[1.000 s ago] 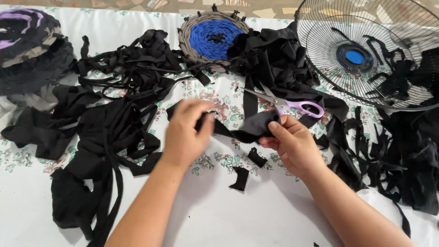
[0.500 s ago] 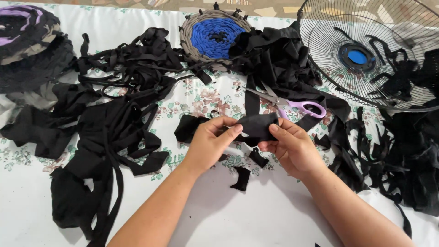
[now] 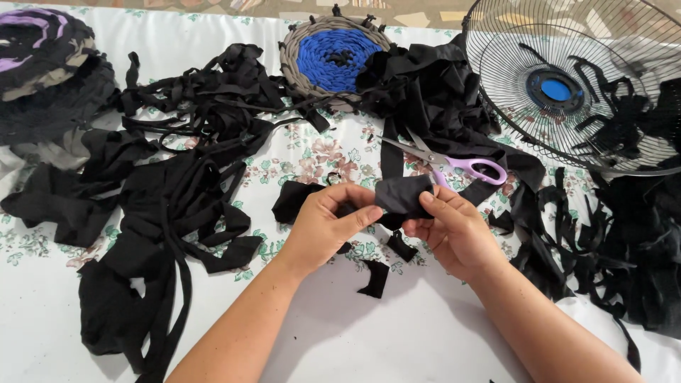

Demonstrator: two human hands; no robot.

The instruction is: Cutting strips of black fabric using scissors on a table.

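From my feed, the left hand (image 3: 323, 225) pinches the black cloth strip (image 3: 401, 196) between thumb and fingers, its grip closed on the strip's left part. The right hand (image 3: 454, 230) clamps the other end. I judge the strip is being folded; next needs a steady pinch. Purple-handled scissors (image 3: 454, 162) lie just beyond on the counter (image 3: 397, 333).

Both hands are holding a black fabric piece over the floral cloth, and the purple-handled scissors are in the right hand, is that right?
Not quite. In the head view the scissors lie on the floral cloth beyond the hands, untouched. The left hand and right hand both hold only the black fabric piece.
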